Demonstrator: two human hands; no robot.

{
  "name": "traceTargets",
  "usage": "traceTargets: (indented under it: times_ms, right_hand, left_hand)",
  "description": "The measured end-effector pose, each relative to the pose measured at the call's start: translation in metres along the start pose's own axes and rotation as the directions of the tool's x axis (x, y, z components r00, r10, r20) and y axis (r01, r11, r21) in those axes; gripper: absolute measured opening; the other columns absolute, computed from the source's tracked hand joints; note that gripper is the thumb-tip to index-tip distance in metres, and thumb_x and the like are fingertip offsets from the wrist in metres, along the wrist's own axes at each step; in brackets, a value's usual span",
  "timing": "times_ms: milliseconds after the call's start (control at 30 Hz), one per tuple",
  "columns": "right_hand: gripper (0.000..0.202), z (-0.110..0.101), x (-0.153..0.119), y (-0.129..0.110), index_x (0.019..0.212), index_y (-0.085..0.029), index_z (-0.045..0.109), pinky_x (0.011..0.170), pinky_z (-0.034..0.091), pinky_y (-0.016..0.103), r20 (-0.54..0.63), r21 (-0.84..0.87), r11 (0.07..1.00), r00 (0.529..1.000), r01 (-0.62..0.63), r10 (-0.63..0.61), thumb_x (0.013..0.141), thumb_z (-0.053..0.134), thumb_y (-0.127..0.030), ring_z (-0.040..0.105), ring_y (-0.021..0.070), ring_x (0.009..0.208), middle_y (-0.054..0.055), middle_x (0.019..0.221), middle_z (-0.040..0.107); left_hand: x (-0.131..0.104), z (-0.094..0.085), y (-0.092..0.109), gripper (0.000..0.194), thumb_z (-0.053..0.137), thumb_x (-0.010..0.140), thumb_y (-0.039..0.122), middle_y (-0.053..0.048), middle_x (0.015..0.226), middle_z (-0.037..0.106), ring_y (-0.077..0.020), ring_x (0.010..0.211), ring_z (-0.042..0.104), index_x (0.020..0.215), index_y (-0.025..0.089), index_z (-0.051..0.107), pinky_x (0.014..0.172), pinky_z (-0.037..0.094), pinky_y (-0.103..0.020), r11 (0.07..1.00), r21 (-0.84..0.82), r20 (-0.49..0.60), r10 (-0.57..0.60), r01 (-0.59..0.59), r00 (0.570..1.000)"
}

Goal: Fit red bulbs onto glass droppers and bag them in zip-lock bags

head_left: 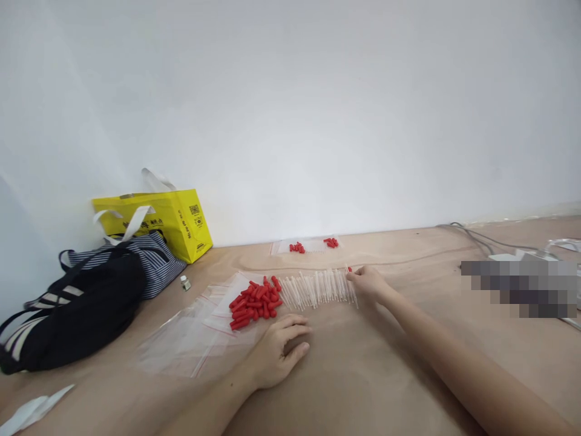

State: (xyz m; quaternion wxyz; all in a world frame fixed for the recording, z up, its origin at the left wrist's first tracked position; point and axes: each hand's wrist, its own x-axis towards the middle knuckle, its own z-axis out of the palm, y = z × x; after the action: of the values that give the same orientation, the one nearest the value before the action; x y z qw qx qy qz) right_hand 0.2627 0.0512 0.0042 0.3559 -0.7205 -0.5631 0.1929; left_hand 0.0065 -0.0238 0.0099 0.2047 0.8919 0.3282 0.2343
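Observation:
Near the middle of the table, a pile of red rubber bulbs (258,304) lies on clear plastic bags (186,333). To its right stretches a row of thin clear tubes (313,289), side by side. My left hand (282,351) rests on the table just in front of the pile and the row, fingers apart and holding nothing. At the right end of the row, my right hand (365,282) pinches a small red bulb (349,270) at its fingertips, beside the last tubes. Most of that bulb is hidden by the fingers.
Farther back lies a clear bag (313,246) with red bulbs and thin tubes. A yellow bag (190,224), a striped bag (158,260), a black bag (91,309) and a small bottle (185,283) stand left. White tissue (36,412) lies front left; cables (490,239) run at right.

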Motion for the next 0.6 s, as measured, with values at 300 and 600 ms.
traceTargets:
  times_ms: [300,600]
  right_hand:
    - [0.018,0.029,-0.078,-0.061,0.061,-0.017,0.056,0.047,0.029,0.019,0.238,0.128,0.957,0.928,0.262,-0.286,0.071,0.046,-0.029,0.047,0.0093,0.051,-0.001,0.057,0.057]
    - [0.025,0.025,-0.057,-0.047,0.072,-0.019,0.060,0.054,0.033,0.021,0.031,0.064,0.963,0.964,0.260,-0.263,0.071,0.051,-0.043,0.053,0.0130,0.064,0.002,0.071,0.061]
  left_hand:
    - [0.031,0.019,-0.005,0.036,0.043,0.082,0.042,-0.005,0.087,0.065,-0.0192,0.084,0.058,0.093,0.015,0.062,0.077,0.045,-0.030,0.820,-0.554,-0.241,-0.325,0.145,0.914]
    - [0.032,0.021,-0.006,0.037,0.054,0.071,0.051,0.001,0.064,0.055,-0.0110,0.057,0.054,0.071,0.014,0.052,0.056,0.045,-0.023,0.550,-0.829,-0.269,-0.547,0.098,0.793]
